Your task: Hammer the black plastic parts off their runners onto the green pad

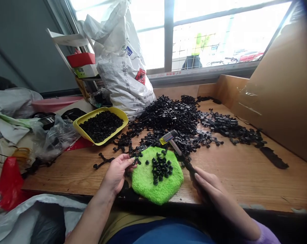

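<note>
While the left hand (119, 173) pinches one branched black part (136, 159) between thumb and fingers, the right hand (210, 186) is closed around the handle of one hammer (178, 148). The part sits at the left edge of one green pad (143, 188), which lies between the two grips. Just right of the pinched part is a single loose black piece (147, 162); farther right, a cluster of black pieces (162, 169) numbers well over ten, overlapping too much for an exact count. Left of the left grip lies one forked black part (102, 162); beyond it stands one yellow tray (101, 143) of small black pieces, too many to count. Ahead of both grips are one large heap of black parts (171, 117) and one white sack (122, 74), its top cut off by the frame. The fingers hide some of the pinched part, and the right hand covers the lower handle.
</note>
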Available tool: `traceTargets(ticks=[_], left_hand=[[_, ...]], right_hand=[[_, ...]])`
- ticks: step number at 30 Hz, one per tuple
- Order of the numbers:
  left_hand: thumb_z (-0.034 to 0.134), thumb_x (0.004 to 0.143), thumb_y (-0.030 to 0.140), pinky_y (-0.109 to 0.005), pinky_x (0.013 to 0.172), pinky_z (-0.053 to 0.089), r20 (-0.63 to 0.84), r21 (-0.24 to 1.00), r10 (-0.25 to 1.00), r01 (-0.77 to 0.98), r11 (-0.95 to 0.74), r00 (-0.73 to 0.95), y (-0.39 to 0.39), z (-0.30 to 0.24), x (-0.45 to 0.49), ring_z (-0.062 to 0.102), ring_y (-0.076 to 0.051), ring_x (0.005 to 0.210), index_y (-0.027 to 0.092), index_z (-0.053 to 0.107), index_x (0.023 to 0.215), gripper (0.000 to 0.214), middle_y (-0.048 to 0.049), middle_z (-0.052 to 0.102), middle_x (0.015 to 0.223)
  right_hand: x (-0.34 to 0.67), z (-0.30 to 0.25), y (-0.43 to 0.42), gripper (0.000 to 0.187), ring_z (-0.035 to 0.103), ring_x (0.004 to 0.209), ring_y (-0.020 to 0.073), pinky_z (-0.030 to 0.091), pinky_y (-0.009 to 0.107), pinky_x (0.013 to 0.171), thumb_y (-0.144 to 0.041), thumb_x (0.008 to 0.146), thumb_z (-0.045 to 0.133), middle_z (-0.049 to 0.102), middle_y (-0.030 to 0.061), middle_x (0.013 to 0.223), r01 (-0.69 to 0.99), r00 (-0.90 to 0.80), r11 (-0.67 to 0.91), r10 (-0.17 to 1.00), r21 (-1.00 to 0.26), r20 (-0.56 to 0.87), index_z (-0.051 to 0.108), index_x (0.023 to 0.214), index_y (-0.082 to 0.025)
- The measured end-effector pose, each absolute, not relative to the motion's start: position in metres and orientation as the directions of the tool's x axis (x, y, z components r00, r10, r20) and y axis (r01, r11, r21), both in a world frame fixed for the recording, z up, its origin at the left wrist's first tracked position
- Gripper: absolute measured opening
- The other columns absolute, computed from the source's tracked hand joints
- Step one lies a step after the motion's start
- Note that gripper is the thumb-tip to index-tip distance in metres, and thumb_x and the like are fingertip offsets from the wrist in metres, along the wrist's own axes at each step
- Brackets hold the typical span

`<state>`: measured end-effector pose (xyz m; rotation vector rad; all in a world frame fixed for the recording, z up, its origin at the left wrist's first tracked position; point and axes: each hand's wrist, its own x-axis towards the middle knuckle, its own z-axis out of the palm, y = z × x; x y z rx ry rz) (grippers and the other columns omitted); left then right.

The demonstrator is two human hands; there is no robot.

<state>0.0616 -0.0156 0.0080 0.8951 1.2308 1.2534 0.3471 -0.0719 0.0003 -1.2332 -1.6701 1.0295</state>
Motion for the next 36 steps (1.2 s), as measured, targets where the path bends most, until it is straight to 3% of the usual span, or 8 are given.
traceTargets(ticks=[5, 9, 13, 17, 24, 28, 33, 36], left_hand=[[0.066, 0.068, 0.011, -0.014, 0.047, 0.043, -0.256, 0.951, 0.964, -0.199, 0.238, -0.067, 0.004, 0.006, 0.074, 0.061, -0.009, 0.055, 0.012, 0.051, 0.076, 0.017, -0.0036, 0.063, 0.065], [0.061, 0.071, 0.006, -0.013, 0.045, 0.044, -0.285, 0.944, 0.956, -0.194, 0.268, -0.069, 0.008, 0.005, 0.078, 0.061, -0.010, 0.054, 0.012, 0.050, 0.075, 0.013, -0.0044, 0.063, 0.063], [0.060, 0.072, 0.005, -0.014, 0.045, 0.046, -0.311, 0.936, 0.948, -0.194, 0.294, -0.065, 0.008, 0.006, 0.079, 0.062, -0.010, 0.053, 0.012, 0.049, 0.076, 0.013, -0.0054, 0.063, 0.062], [0.061, 0.071, 0.005, -0.013, 0.045, 0.047, -0.300, 0.941, 0.951, -0.189, 0.282, -0.077, 0.009, 0.005, 0.080, 0.062, -0.010, 0.052, 0.012, 0.049, 0.075, 0.014, -0.0056, 0.064, 0.061], [0.063, 0.069, 0.011, -0.014, 0.041, 0.043, -0.209, 0.972, 0.974, -0.123, 0.198, -0.088, 0.008, -0.003, 0.081, 0.058, -0.009, 0.045, 0.015, 0.041, 0.069, 0.022, -0.0049, 0.063, 0.054], [0.065, 0.066, 0.015, -0.014, 0.040, 0.042, -0.198, 0.976, 0.976, -0.110, 0.188, -0.092, 0.007, -0.004, 0.082, 0.059, -0.010, 0.045, 0.016, 0.040, 0.068, 0.025, -0.0042, 0.063, 0.053], [0.067, 0.063, 0.017, -0.013, 0.038, 0.039, -0.190, 0.976, 0.976, -0.125, 0.177, -0.110, 0.008, -0.004, 0.083, 0.057, -0.010, 0.043, 0.017, 0.039, 0.066, 0.028, -0.0026, 0.062, 0.052], [0.067, 0.063, 0.018, -0.014, 0.038, 0.041, -0.205, 0.976, 0.970, -0.098, 0.193, -0.133, 0.008, -0.005, 0.081, 0.059, -0.011, 0.044, 0.017, 0.039, 0.066, 0.028, -0.0025, 0.062, 0.051]], right_hand=[[0.348, -0.013, -0.068, 0.031, 0.034, 0.041, 0.0101, 0.029, 0.021, 0.037, -0.044, 0.090, 0.037, 0.043, -0.0042, 0.052, 0.114, -0.270, -0.044, 0.960, -0.993, -0.074, 0.054, 0.089, -0.018], [0.347, -0.019, -0.069, 0.032, 0.034, 0.037, 0.0099, 0.028, 0.022, 0.036, -0.047, 0.086, 0.043, 0.041, -0.0053, 0.045, 0.099, -0.243, -0.051, 0.967, -0.994, -0.073, 0.058, 0.081, -0.019], [0.349, -0.023, -0.072, 0.028, 0.045, 0.042, 0.0154, 0.036, 0.025, 0.041, -0.044, 0.085, 0.047, 0.050, -0.0021, 0.046, 0.157, -0.199, 0.003, 0.980, -0.988, -0.029, 0.065, 0.085, -0.023], [0.351, -0.025, -0.072, 0.026, 0.057, 0.060, 0.0208, 0.044, 0.028, 0.053, -0.040, 0.084, 0.049, 0.063, 0.0020, 0.062, 0.271, -0.163, 0.072, 0.986, -0.960, 0.028, 0.066, 0.095, -0.023], [0.344, -0.010, -0.070, 0.026, 0.057, 0.068, 0.0192, 0.043, 0.027, 0.060, -0.031, 0.091, 0.036, 0.062, 0.0016, 0.071, 0.454, -0.313, 0.280, 0.939, -0.846, 0.143, 0.059, 0.096, -0.020], [0.337, 0.001, -0.070, 0.022, 0.054, 0.062, 0.0171, 0.039, 0.026, 0.057, -0.029, 0.093, 0.031, 0.059, 0.0020, 0.071, 0.573, -0.303, 0.367, 0.926, -0.733, 0.227, 0.051, 0.093, -0.019], [0.333, 0.011, -0.066, 0.022, 0.052, 0.052, 0.0175, 0.033, 0.027, 0.050, -0.025, 0.093, 0.028, 0.055, 0.0008, 0.061, 0.785, -0.391, 0.410, 0.909, -0.465, 0.141, 0.045, 0.079, -0.021], [0.334, 0.014, -0.065, 0.022, 0.051, 0.051, 0.0164, 0.034, 0.026, 0.050, -0.026, 0.093, 0.027, 0.055, 0.0005, 0.062, 0.772, -0.380, 0.417, 0.908, -0.480, 0.177, 0.044, 0.080, -0.021]])
